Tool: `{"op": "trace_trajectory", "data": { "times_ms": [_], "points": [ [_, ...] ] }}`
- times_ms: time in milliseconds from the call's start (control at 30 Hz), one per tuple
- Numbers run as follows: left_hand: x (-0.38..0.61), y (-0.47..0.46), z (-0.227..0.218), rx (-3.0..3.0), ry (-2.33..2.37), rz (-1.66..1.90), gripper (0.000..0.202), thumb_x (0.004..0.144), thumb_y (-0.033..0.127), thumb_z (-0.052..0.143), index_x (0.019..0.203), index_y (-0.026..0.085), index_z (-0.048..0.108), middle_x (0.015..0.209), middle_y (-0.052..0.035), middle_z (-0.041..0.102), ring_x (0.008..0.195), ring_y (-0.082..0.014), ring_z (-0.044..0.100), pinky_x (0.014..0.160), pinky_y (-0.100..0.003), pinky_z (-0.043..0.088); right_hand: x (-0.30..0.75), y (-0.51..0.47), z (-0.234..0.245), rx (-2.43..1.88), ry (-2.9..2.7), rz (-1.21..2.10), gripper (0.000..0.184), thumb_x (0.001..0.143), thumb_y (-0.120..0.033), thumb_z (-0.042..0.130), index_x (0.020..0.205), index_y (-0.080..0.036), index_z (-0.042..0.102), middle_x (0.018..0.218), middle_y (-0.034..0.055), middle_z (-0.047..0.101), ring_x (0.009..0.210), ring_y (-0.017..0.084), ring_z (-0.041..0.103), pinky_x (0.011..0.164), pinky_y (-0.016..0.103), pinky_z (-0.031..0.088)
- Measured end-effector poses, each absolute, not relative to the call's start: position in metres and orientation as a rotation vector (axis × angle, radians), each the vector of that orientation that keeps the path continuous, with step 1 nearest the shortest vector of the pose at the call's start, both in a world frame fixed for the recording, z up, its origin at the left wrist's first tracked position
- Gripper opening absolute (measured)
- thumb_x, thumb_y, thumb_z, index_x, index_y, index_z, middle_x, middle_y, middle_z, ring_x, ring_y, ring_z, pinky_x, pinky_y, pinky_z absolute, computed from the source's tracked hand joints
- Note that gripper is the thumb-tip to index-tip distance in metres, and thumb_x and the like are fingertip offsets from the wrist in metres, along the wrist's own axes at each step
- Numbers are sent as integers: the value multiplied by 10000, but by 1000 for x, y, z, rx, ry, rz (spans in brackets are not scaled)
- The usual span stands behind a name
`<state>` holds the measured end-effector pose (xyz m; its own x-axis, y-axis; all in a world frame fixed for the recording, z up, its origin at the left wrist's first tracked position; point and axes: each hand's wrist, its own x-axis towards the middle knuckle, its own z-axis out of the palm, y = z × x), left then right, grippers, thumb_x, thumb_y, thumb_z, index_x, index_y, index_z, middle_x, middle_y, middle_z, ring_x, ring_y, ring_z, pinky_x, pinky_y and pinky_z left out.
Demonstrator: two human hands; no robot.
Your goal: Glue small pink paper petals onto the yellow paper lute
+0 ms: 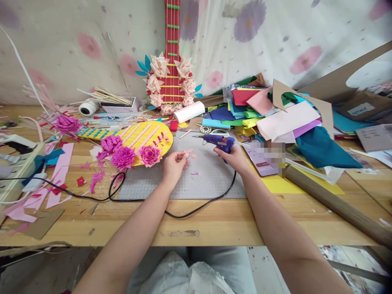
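Note:
My left hand (174,167) is closed in a pinch on a small pink paper petal (186,154), partly hidden by the fingertips. Loose pink petals (194,156) lie just to the right of those fingers on the grey cutting mat (211,183). My right hand (232,157) is wrapped around a blue hot glue gun (221,141), its nozzle pointing left above the mat. Beside my left hand lies a yellow guitar-shaped craft (142,134), with magenta paper flowers (123,157) along its near edge and a pink-magenta flower (150,154) closest to the hand.
The glue gun's black cord (208,203) loops across the mat and table to a power strip (18,171). A red guitar craft (171,81) stands against the curtain. Right of me are a phone (260,159), piled coloured paper (284,122) and a long brown tube (330,200).

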<state>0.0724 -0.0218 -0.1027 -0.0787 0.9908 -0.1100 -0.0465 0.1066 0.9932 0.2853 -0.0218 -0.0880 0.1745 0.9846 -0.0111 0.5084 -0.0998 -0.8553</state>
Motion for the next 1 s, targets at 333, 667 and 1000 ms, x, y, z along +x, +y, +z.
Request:
{"op": "trace_trajectory", "data": {
  "times_ms": [333, 667, 1000],
  "points": [
    [71, -21, -105, 1098, 1288, 1238, 155, 703, 273, 698, 744, 135, 640, 670, -29, 662, 603, -131, 647, 514, -214, 510, 271, -34, -78, -1580, -1630, 1027, 455, 622, -627, 653, 644, -176, 602, 464, -16, 468, 488, 120, 456, 466, 258, 379],
    [70, -21, -109, 1213, 1330, 1231, 115, 759, 257, 635, 776, 144, 629, 654, -29, 653, 549, -122, 615, 485, -216, 494, 269, -34, -82, -1585, -1695, 995, 460, 660, -635, 624, 705, -177, 624, 513, -4, 496, 529, 133, 483, 506, 265, 406],
    [70, -22, -108, 1212, 1338, 1223, 143, 750, 290, 646, 794, 155, 633, 654, -26, 646, 555, -131, 622, 461, -209, 474, 270, -33, -87, -1574, -1709, 982, 428, 682, -604, 622, 724, -178, 633, 574, 10, 557, 557, 140, 507, 541, 276, 431]
  ]
}}
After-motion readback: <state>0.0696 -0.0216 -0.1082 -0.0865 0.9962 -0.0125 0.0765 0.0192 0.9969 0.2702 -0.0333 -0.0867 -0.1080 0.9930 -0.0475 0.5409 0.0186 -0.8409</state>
